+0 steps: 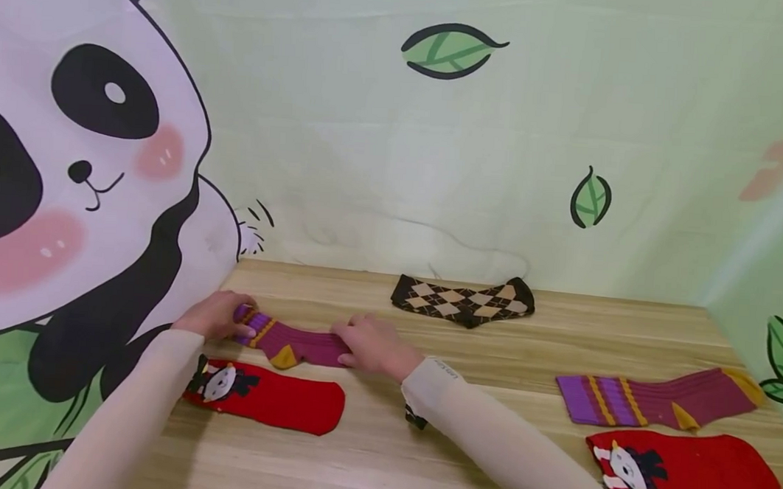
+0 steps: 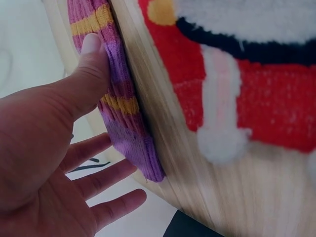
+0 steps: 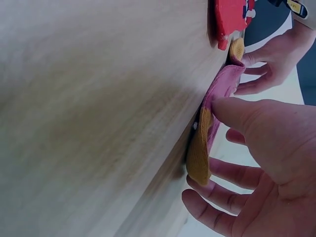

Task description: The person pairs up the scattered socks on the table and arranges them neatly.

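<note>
A purple sock with yellow stripes and heel point(image 1: 300, 339) lies at the left of the table. My left hand point(image 1: 211, 315) holds its striped cuff; in the left wrist view the thumb of that hand point(image 2: 44, 128) lies on the ribbed cuff point(image 2: 133, 140), fingers on the far side. At the other end, my right hand point(image 1: 376, 347) pinches the sock near the toe. The right wrist view has this hand point(image 3: 271, 148) with its thumb against the sock by the yellow toe point(image 3: 198, 155). Just in front lies a red sock with a character face point(image 1: 297, 404).
An argyle sock point(image 1: 464, 301) lies at the back middle. On the right are another purple sock point(image 1: 662, 399) and another red one point(image 1: 705, 468). Something small and dark point(image 1: 414, 418) shows partly beneath my right sleeve. A panda-printed backdrop point(image 1: 343, 146) stands behind the table.
</note>
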Demonstrator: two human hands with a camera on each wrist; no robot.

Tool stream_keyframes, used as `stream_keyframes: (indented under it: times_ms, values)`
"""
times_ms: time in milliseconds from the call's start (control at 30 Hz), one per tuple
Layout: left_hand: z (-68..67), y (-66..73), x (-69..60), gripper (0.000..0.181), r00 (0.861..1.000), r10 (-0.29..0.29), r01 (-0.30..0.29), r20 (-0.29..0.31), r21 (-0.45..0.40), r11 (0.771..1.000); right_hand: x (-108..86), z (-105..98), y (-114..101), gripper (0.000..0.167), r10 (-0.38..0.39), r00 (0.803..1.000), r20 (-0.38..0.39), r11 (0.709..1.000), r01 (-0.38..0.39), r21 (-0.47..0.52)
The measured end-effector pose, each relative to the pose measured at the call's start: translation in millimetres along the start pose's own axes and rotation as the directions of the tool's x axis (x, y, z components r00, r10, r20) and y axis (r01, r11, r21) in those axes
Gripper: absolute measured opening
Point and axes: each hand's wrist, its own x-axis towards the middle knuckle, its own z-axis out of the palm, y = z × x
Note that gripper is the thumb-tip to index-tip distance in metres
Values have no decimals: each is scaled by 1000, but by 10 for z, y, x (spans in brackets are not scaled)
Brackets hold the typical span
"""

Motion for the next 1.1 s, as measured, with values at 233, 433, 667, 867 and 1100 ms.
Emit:
stream_keyframes:
  times_ms: [233, 433, 667, 867, 1100]
  values:
    - [0, -12, 16, 58, 1000, 4, -4, 12, -5, 1000, -10, -21, -26, 43, 15, 1000, 12, 1000, -15, 11]
    - [12, -4, 24, 56, 1000, 7, -7, 8, 22, 1000, -17, -18, -44, 44, 27, 999, 22, 1000, -26, -10]
    - [16, 5, 29, 55, 1000, 12, -12, 13, 40, 999, -32, -18, -49, 44, 35, 999, 27, 999, -35, -6]
    - [26, 0, 41, 55, 1000, 14, -14, 15, 42, 999, -33, -14, -52, 44, 40, 999, 30, 999, -40, -7]
    - [31, 0, 46, 55, 1000, 16, -16, 16, 39, 999, -35, -17, -51, 43, 35, 999, 18, 999, -35, -14]
